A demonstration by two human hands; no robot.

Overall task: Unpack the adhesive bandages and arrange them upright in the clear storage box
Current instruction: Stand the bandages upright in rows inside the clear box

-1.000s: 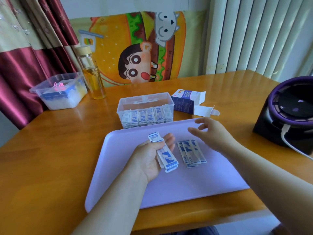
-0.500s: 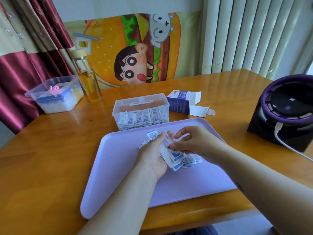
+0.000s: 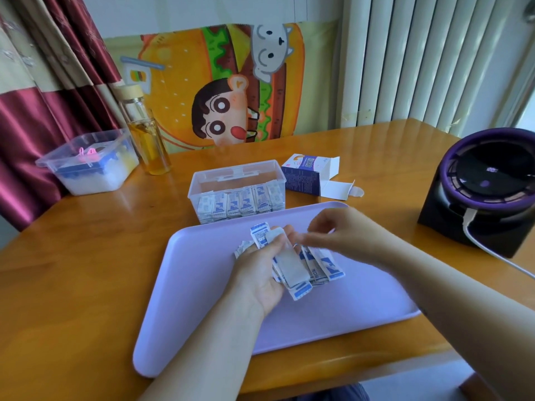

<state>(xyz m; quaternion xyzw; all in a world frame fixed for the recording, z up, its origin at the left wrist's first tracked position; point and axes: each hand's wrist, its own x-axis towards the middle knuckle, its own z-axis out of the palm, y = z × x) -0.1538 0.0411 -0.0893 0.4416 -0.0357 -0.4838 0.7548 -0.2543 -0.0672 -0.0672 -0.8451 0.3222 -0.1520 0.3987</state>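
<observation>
Adhesive bandages, flat blue-and-white paper-wrapped strips (image 3: 292, 267): a loose fanned bundle lies in the left hand (image 3: 260, 273), thumb and fingers curled round it, over the centre of the lilac plastic tray (image 3: 202, 314). Right hand (image 3: 344, 230) sits at 2 o'clock of the bundle, fingertips at its upper end. Motion blur, so can't tell if it's pinching or just touching.

Step, as I read it: squaring the bundle. Tap the ends flush, print all one way, grip light so the wrappers don't crease, then load on edge.

- Clear rectangular plastic storage box (image 3: 199, 188), 12 o'clock of the tray, just beside its rim: row of upright bandages (image 3: 240, 202) along the near wall, back half looks free.
- Opened blue-and-white cardboard carton (image 3: 304, 178), 1 o'clock: contents not visible.
- Second clear plastic tub (image 3: 86, 180), 10 o'clock: blue, white and pink items, unidentifiable.
</observation>
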